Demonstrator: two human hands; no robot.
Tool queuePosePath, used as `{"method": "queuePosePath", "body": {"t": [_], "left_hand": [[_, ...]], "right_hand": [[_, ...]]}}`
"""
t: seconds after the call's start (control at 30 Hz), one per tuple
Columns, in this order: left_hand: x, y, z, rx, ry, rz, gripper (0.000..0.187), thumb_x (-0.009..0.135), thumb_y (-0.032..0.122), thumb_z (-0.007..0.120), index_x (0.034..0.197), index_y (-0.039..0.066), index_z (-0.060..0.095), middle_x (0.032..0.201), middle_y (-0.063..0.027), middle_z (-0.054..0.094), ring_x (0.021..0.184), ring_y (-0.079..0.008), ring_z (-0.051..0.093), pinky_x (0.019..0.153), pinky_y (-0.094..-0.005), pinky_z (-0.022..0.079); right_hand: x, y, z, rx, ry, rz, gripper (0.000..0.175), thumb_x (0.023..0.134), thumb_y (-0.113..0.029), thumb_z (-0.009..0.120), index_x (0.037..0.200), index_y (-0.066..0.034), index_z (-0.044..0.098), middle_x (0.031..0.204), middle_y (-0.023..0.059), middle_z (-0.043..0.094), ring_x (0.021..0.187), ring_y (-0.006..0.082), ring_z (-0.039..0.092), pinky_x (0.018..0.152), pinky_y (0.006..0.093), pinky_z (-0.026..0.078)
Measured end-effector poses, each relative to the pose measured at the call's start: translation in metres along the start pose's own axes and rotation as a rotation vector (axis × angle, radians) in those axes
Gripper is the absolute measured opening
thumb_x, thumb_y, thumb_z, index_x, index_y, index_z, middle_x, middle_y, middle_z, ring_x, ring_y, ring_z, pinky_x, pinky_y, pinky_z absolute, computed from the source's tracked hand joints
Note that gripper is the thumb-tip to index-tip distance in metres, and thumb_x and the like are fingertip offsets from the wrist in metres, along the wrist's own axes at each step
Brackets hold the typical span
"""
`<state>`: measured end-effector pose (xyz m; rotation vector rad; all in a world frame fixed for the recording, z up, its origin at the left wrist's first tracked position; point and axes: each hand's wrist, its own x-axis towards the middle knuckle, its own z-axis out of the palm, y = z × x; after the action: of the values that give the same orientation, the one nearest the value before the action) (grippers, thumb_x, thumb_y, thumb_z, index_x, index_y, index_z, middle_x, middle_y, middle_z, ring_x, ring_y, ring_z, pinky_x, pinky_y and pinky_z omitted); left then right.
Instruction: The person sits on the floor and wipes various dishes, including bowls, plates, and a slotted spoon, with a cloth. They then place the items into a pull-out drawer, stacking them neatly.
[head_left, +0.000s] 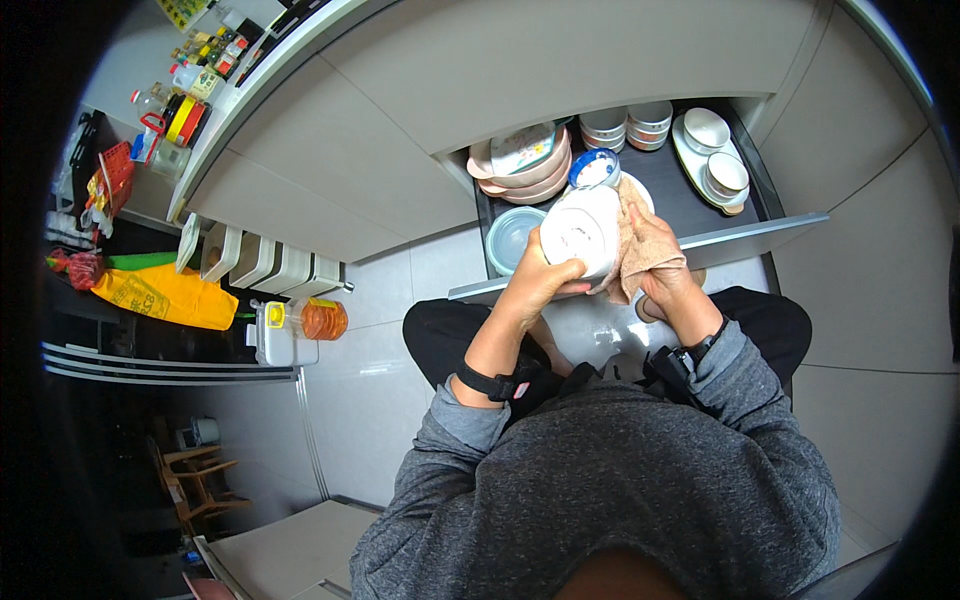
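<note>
My left hand (546, 274) grips a white bowl (581, 231) by its near left side, with the underside facing up toward me. On the bowl's right side, my right hand (660, 262) holds a tan cloth (637, 238) against it. Both hands are over the front of a pulled-out drawer (686, 193). Just beyond the bowl, a blue-patterned bowl (594, 168) sits in the drawer. Part of another white dish shows behind the cloth, mostly hidden.
Pink bowls (525, 178) are stacked at the drawer's left, above a round translucent lidded container (516, 238). Small bowls (649, 124) stand at the back. An oval plate (701, 165) carries white bowls at right. On the floor at left are an oil jug (322, 319) and storage bins (255, 259).
</note>
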<state>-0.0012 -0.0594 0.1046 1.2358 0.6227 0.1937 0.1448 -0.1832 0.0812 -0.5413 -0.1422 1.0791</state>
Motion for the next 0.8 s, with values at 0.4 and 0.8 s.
{"method": "queuePosePath", "body": {"t": [0.4,0.8], "left_hand": [[0.002,-0.002,0.003,-0.11,-0.033,-0.004,0.062,0.095,0.027,0.063,0.145,0.004,0.033,0.135,-0.0153,0.049,0.118,-0.0276,0.058,0.076,-0.0418,0.063],[-0.004,-0.001,0.018,-0.044,0.093,0.052,0.082,0.085,0.02,0.071,0.143,0.004,0.016,0.132,-0.0193,0.044,0.118,-0.0285,0.055,0.079,-0.0386,0.06]], "right_hand": [[-0.004,-0.008,0.015,-0.325,0.064,-0.095,0.042,0.095,-0.017,0.064,0.13,0.0023,0.054,0.11,0.009,0.066,0.096,0.0163,0.066,0.084,0.0285,0.053],[-0.005,0.01,0.012,-0.402,0.059,-0.173,0.043,0.094,-0.014,0.065,0.132,0.0031,0.054,0.109,0.0085,0.066,0.095,0.0149,0.065,0.082,0.0278,0.053]]}}
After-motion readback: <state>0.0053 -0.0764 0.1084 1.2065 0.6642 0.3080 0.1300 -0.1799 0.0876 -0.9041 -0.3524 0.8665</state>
